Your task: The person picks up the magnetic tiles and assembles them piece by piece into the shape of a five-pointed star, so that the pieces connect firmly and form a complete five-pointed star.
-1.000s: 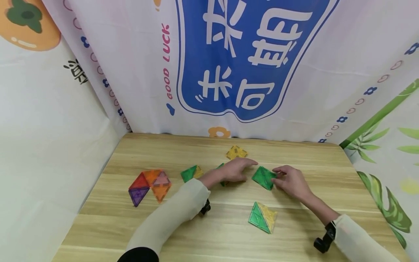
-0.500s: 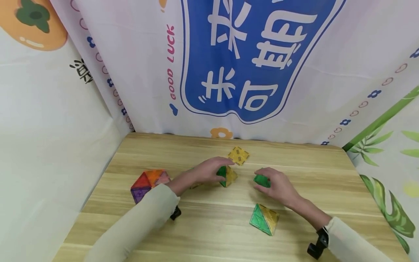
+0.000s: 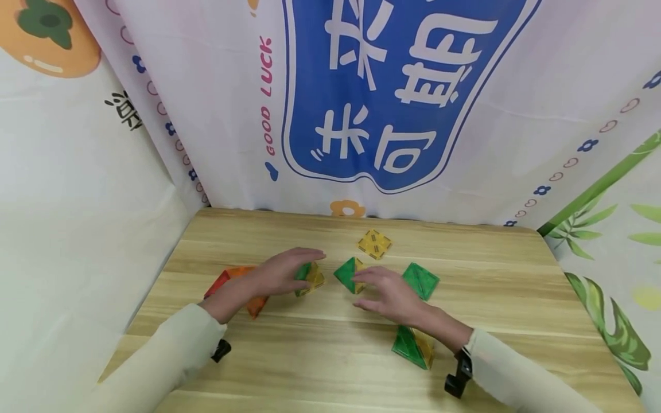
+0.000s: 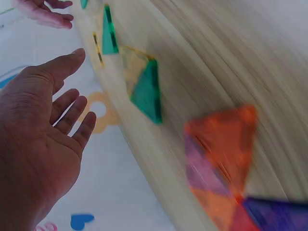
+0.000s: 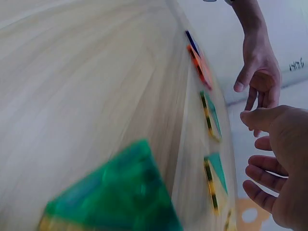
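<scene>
My left hand [image 3: 281, 272] hovers with relaxed fingers around a pair of triangular magnetic tiles, one green and one yellow [image 3: 315, 276]. It holds nothing; the left wrist view shows its palm and loosely spread fingers beside the tiles [image 4: 147, 89]. My right hand [image 3: 395, 293] is over a second green-and-yellow tile pair [image 3: 344, 274], fingers parted and covering its right part. In the right wrist view, that hand [image 5: 281, 159] has nothing between thumb and fingers. Just beyond its knuckles lies a green tile square [image 3: 422, 280]. A third green-and-yellow pair [image 3: 409, 348] is under the right forearm, partly hidden.
A yellow square tile [image 3: 375, 244] lies towards the back of the wooden table [image 3: 310, 367]. Red, orange and purple tiles form a cluster [image 3: 255, 306] at the left, partly covered by the left forearm. A printed curtain [image 3: 232, 115] hangs behind the table's back edge.
My left hand has moved left from the middle tile pair to the left pair. My right hand has left the green square and moved left to the middle pair.
</scene>
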The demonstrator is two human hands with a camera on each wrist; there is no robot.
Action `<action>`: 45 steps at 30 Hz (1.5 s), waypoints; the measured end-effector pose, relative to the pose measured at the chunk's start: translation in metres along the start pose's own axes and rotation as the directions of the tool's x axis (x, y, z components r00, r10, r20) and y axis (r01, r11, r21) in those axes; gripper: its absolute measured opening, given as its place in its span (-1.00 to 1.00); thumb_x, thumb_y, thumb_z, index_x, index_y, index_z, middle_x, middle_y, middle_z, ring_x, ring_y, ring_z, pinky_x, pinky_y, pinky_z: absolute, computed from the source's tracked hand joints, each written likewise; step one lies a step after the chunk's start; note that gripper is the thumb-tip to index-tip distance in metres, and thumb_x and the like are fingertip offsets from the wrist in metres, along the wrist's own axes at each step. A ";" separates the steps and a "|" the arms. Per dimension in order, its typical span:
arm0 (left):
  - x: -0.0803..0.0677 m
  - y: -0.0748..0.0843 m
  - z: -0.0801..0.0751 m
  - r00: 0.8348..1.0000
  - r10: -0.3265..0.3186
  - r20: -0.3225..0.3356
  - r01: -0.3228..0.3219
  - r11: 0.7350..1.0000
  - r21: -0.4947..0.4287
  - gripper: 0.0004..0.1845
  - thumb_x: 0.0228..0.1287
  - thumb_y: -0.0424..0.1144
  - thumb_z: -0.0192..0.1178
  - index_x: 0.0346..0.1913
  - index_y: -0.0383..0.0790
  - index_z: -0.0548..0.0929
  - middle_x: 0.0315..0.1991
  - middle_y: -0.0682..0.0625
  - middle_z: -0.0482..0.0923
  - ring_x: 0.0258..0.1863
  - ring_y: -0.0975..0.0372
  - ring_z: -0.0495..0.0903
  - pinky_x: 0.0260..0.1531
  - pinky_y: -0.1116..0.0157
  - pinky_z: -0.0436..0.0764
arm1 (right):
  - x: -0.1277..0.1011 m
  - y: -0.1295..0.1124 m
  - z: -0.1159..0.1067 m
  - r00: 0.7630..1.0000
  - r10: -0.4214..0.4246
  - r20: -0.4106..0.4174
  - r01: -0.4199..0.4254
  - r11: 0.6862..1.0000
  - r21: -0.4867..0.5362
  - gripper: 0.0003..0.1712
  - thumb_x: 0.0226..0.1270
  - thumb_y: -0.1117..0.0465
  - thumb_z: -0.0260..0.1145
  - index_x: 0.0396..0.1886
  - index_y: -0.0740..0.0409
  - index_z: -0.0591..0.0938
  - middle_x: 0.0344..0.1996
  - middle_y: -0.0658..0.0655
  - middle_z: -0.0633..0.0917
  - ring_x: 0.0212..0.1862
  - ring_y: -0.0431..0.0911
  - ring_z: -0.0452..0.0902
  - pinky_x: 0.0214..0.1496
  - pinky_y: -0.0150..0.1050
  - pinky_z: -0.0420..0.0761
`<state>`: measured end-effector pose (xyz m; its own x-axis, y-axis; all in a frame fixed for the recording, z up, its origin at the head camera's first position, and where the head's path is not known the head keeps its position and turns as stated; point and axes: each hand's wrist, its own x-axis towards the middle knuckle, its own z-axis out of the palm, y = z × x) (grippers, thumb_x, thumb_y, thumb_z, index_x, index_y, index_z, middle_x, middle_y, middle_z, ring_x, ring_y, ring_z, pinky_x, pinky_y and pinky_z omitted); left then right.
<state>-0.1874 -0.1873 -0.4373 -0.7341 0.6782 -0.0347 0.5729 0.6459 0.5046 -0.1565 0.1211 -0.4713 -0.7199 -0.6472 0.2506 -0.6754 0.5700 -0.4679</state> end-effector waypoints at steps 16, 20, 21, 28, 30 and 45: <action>-0.078 -0.050 -0.027 0.999 -0.018 -0.029 0.017 0.999 -0.035 -0.31 0.31 -0.45 0.44 0.45 -0.57 0.43 0.27 -0.40 0.58 0.08 -0.10 0.67 0.15 -0.13 0.65 | 0.059 -0.036 0.052 0.994 -0.082 0.067 0.074 0.990 0.123 -0.44 0.32 0.01 0.59 0.21 0.21 0.74 0.20 0.13 0.75 0.28 0.01 0.66 0.37 -0.10 0.62; -0.098 -0.062 -0.030 0.997 -0.025 -0.074 0.028 0.999 0.036 -0.30 0.21 -0.41 0.54 0.37 -0.56 0.51 0.26 -0.39 0.60 0.26 -0.24 0.58 0.26 -0.23 0.56 | 0.074 -0.044 0.065 0.992 -0.104 0.076 0.093 0.987 0.132 -0.46 0.34 0.01 0.58 0.20 0.21 0.75 0.17 0.11 0.77 0.23 -0.04 0.68 0.32 -0.17 0.64; -0.103 -0.065 -0.031 0.996 -0.039 -0.079 0.043 0.998 0.042 -0.30 0.19 -0.40 0.55 0.36 -0.56 0.53 0.27 -0.40 0.59 0.29 -0.28 0.55 0.27 -0.25 0.54 | 0.077 -0.046 0.068 0.991 -0.105 0.079 0.095 0.987 0.127 -0.45 0.34 0.00 0.58 0.20 0.20 0.75 0.17 0.10 0.77 0.22 -0.06 0.69 0.30 -0.19 0.65; -0.124 -0.090 -0.032 0.991 -0.115 -0.074 0.121 0.990 0.079 -0.24 0.13 -0.33 0.61 0.35 -0.57 0.52 0.30 -0.45 0.55 0.30 -0.32 0.53 0.26 -0.27 0.53 | 0.101 -0.063 0.093 0.989 -0.108 0.102 0.096 0.989 0.115 -0.44 0.38 -0.04 0.54 0.26 0.14 0.73 0.19 0.04 0.76 0.19 -0.16 0.68 0.27 -0.38 0.61; -0.126 -0.095 -0.032 0.992 -0.106 -0.071 0.113 0.988 0.108 -0.25 0.12 -0.31 0.62 0.33 -0.56 0.55 0.29 -0.45 0.56 0.28 -0.30 0.55 0.24 -0.25 0.56 | 0.107 -0.068 0.099 0.988 -0.115 0.101 0.102 0.987 0.126 -0.45 0.38 -0.03 0.54 0.25 0.14 0.74 0.17 0.04 0.77 0.23 -0.16 0.67 0.29 -0.39 0.59; -0.129 -0.111 -0.025 0.995 -0.097 -0.016 0.098 0.986 0.137 -0.30 0.06 -0.26 0.66 0.25 -0.48 0.65 0.23 -0.38 0.62 0.21 -0.26 0.60 0.19 -0.22 0.59 | 0.135 -0.087 0.127 0.987 -0.091 0.132 0.088 0.996 0.032 -0.58 0.38 0.01 0.54 0.12 0.13 0.80 0.15 0.07 0.78 0.22 -0.14 0.66 0.32 -0.42 0.54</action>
<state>-0.1655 -0.3550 -0.4668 -0.7919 0.6067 -0.0692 0.5427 0.7511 0.3759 -0.1750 -0.0799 -0.5045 -0.6277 -0.7577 0.1783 -0.7305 0.4943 -0.4711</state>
